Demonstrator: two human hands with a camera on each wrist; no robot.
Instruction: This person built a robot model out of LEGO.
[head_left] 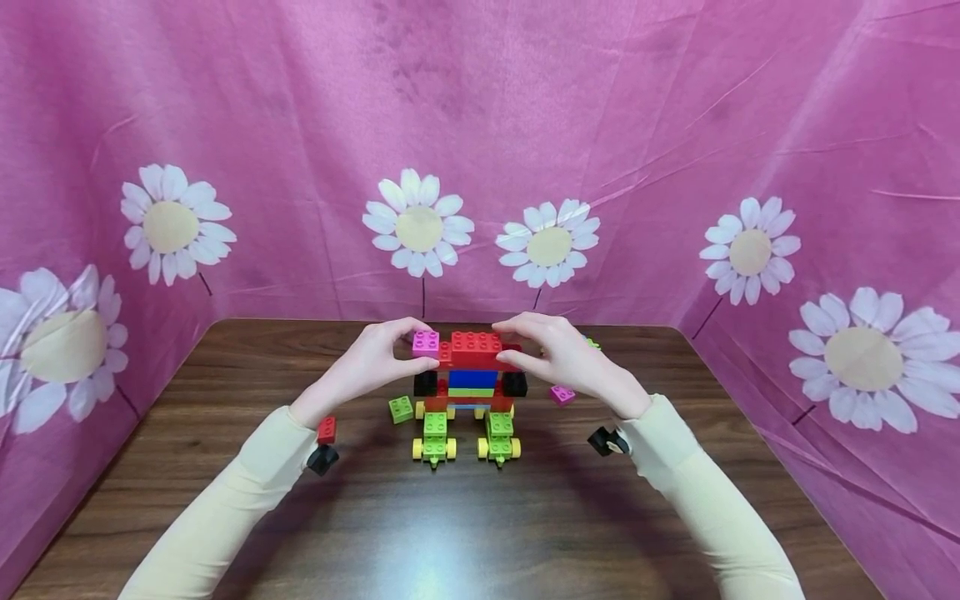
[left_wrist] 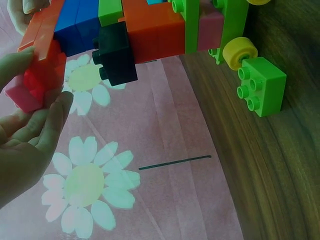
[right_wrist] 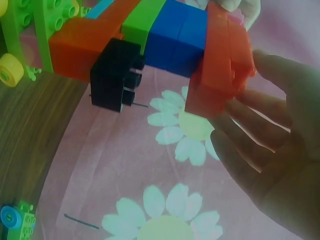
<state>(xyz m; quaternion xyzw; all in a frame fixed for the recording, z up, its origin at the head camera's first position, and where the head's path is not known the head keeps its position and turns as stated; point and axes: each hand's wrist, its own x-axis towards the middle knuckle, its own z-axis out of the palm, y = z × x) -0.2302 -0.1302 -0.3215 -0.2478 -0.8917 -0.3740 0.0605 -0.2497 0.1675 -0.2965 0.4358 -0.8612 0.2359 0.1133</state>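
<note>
A toy-brick figure stands on the table, on two lime wheeled bases (head_left: 435, 425) with yellow wheels. Its body has blue bricks (head_left: 472, 381), a lime layer and orange-red bricks (left_wrist: 155, 37), with a black brick (left_wrist: 117, 55) jutting from each side. Across the top lie red bricks (head_left: 476, 342). At their left end my left hand (head_left: 366, 364) pinches a pink brick (head_left: 426, 342), thumb in front and fingers behind. My right hand (head_left: 562, 354) grips the red bricks' right end (right_wrist: 210, 90) between thumb and fingers. The right fingers partly hide that end in the head view.
Left of the figure lie a loose lime brick (head_left: 401, 409) and, by the left sleeve, a red brick (head_left: 326, 429). A magenta brick (head_left: 562, 395) rests below the right hand. Behind that hand is a lime piece with a blue wheel (right_wrist: 11, 217). Pink daisy cloth (head_left: 480, 125) surrounds the table.
</note>
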